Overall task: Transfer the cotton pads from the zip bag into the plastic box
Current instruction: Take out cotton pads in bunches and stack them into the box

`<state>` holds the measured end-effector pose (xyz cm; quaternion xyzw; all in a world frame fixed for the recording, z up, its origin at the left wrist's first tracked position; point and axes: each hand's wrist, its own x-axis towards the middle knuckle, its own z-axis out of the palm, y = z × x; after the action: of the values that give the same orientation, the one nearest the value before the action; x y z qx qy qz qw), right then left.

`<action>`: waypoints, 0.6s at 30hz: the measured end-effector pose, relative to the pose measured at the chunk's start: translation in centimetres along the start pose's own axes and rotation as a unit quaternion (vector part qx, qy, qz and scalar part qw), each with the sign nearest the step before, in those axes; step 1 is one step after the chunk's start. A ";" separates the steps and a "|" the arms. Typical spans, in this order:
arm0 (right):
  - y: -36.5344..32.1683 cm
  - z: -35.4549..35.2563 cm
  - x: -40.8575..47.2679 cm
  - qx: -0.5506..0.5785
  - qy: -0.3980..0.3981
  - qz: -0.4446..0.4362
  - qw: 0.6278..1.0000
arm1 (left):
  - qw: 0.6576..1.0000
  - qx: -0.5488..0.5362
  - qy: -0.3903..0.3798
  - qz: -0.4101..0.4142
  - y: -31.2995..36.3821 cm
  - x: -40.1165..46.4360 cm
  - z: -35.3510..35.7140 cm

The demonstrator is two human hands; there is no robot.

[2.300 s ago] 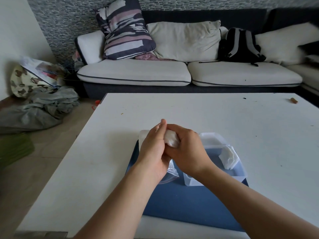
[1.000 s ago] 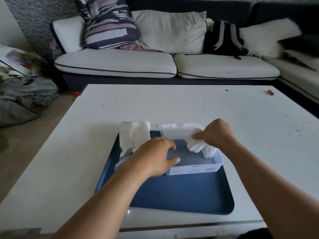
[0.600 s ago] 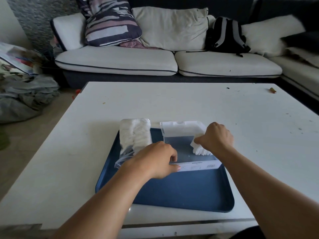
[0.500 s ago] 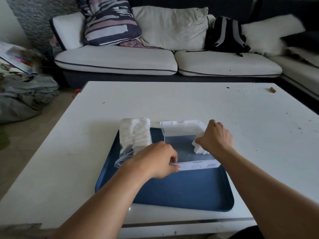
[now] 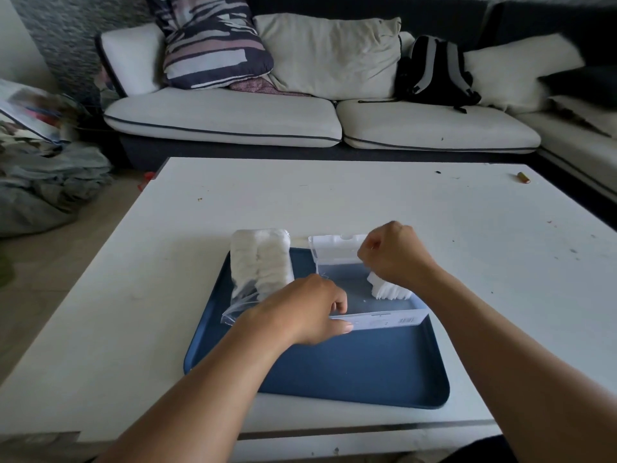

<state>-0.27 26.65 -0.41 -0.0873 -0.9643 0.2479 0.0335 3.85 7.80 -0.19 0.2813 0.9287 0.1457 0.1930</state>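
Note:
A clear zip bag (image 5: 258, 262) packed with white cotton pads lies on the left of a blue tray (image 5: 334, 369), its open mouth towards me. Right of it stands the clear plastic box (image 5: 377, 320), its lid (image 5: 334, 250) folded open at the back. A small stack of cotton pads (image 5: 389, 290) stands inside the box at its right end. My left hand (image 5: 307, 310) grips the box's front left corner, thumb on the front wall. My right hand (image 5: 394, 253) hovers over the box as a curled fist, just above the pads, and nothing shows in it.
The tray sits near the front edge of a white table (image 5: 367, 195). A small brown object (image 5: 523, 177) lies at the table's far right. Behind is a sofa with cushions and a black backpack (image 5: 434, 71). Clothes are heaped on the floor at the left.
My right hand carried pads from the bag to the box, set them at its right end, and has now lifted off them. My left hand moved from the bag to the box corner.

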 end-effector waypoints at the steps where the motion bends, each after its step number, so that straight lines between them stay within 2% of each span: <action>1: 0.0 0.5 -0.1 -0.017 -0.047 0.015 0.999 | 1.000 -0.006 0.000 -0.002 -0.1 0.0 0.0; 3: 0.7 1.1 -0.1 -0.068 -0.100 0.022 0.992 | 1.000 -0.028 -0.001 -0.005 -0.2 -0.2 -0.1; 6: 0.0 0.8 -0.3 -0.039 -0.067 -0.031 0.997 | 0.997 -0.069 0.040 0.003 -0.9 -0.6 -0.9; 8: -2.4 0.4 -1.6 0.027 -0.040 -0.105 0.993 | 0.993 -0.068 0.097 0.000 -2.0 -1.1 -2.0; 10: -5.1 0.2 -3.7 0.051 -0.086 -0.200 0.975 | 0.990 -0.040 0.130 -0.041 -3.5 -2.0 -3.2; 12: -7.0 0.7 -5.6 0.041 -0.144 -0.268 0.952 | 0.987 -0.020 0.120 -0.109 -5.1 -3.1 -4.0; 15: -7.9 2.0 -6.7 -0.019 -0.170 -0.309 0.936 | 0.977 0.007 0.084 -0.194 -7.0 -4.5 -4.2; 18: -7.9 3.8 -6.8 -0.146 -0.132 -0.341 0.919 | 0.968 0.072 0.078 -0.225 -7.9 -4.9 -3.3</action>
<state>4.79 16.77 -0.02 0.2763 -0.9568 0.0869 -0.0247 2.41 -1.89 1.09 0.0656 0.9884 0.0525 0.1268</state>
